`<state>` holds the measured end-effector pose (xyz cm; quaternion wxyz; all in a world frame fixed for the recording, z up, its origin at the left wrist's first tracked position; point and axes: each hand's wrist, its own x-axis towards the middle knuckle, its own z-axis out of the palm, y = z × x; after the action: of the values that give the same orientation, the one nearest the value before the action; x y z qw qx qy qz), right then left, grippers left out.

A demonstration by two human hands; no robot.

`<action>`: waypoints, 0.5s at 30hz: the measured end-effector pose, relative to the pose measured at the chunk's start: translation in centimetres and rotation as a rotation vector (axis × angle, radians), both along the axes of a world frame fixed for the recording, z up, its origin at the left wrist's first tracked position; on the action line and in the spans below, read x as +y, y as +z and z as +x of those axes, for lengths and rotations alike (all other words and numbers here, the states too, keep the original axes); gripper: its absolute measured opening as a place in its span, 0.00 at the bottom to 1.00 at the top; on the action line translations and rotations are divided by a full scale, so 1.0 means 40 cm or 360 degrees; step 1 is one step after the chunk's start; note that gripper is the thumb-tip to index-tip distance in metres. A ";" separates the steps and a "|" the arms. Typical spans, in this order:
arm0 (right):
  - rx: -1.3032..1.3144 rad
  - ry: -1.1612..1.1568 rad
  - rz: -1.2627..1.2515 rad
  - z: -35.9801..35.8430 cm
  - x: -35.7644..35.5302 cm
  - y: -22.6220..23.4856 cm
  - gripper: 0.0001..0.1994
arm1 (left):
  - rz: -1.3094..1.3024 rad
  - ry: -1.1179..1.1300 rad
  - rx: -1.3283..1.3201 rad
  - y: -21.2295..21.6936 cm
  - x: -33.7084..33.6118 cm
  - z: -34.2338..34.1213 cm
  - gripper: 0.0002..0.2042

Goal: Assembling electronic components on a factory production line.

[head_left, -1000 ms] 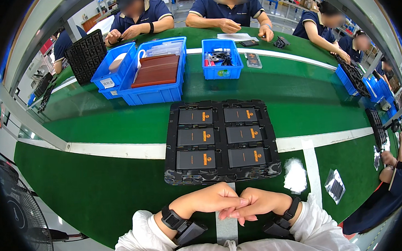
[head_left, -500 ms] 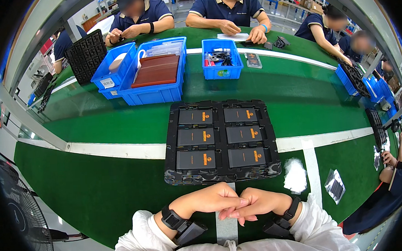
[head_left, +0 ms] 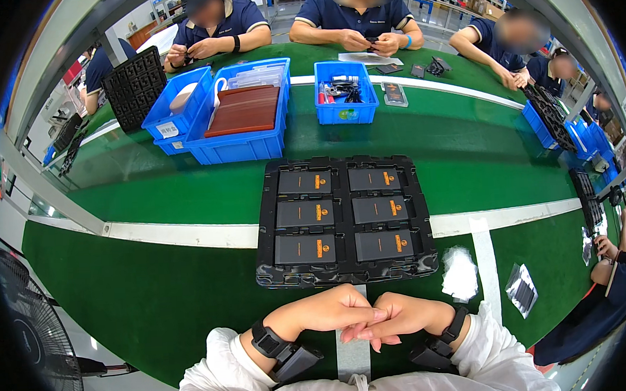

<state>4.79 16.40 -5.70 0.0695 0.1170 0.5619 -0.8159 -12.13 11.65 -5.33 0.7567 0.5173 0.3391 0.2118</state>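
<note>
My left hand [head_left: 341,309] and my right hand [head_left: 405,314] meet at the near side of the table, fingers folded loosely over one another. Nothing shows between them, and some of the fingertips are hidden by the overlap. Just beyond my hands, and apart from them, lies a black plastic tray [head_left: 343,215]. In its two columns of compartments sit several flat dark-grey boxes [head_left: 298,249] with orange labels. A black strap with a dark module is on each of my wrists.
Crumpled clear plastic [head_left: 460,275] and a silvery packet [head_left: 522,291] lie right of the tray. Blue bins [head_left: 240,148] stand far left, a smaller blue bin [head_left: 348,114] at far centre. Co-workers sit across the table. A fan [head_left: 33,334] is at the left.
My hands and the tray have stayed still. Across the table, the middle co-worker has lifted a small dark item in both hands; the co-worker at the right has drawn their hands back from a black tray.
</note>
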 end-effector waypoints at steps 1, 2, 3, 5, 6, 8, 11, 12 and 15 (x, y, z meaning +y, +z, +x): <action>0.0001 0.0000 -0.0001 -0.001 0.000 0.005 0.11 | 0.0005 0.0001 -0.0004 0.000 0.000 0.000 0.20; -0.0040 -0.0007 -0.0002 -0.004 0.000 0.016 0.11 | 0.0005 0.0002 -0.0004 -0.001 0.000 0.000 0.20; -0.0081 -0.0013 -0.0004 -0.005 0.000 0.022 0.11 | 0.0001 0.0003 -0.0010 -0.002 -0.001 0.000 0.20; -0.0072 -0.0005 0.0006 -0.004 0.001 0.018 0.11 | -0.0001 0.0003 -0.0017 -0.003 -0.001 0.000 0.20; -0.0063 0.0002 0.0016 -0.003 0.001 0.015 0.11 | -0.0001 0.0001 -0.0020 -0.002 -0.001 0.000 0.20; -0.0048 -0.0002 0.0025 -0.002 0.001 0.010 0.11 | 0.0000 -0.0002 -0.0023 0.001 0.000 0.000 0.20; -0.0037 -0.0004 0.0039 -0.001 0.000 0.005 0.11 | -0.0021 0.0000 0.0006 0.002 0.000 0.001 0.20; -0.0041 -0.0003 0.0046 0.000 0.000 0.003 0.12 | -0.0026 0.0002 0.0004 0.001 0.000 0.001 0.20; -0.0014 0.0001 0.0040 0.001 0.000 0.000 0.12 | -0.0026 0.0000 0.0002 0.001 -0.001 0.001 0.20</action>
<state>4.85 16.41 -5.72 0.0708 0.1213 0.5718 -0.8083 -12.11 11.62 -5.29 0.7607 0.5112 0.3412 0.2087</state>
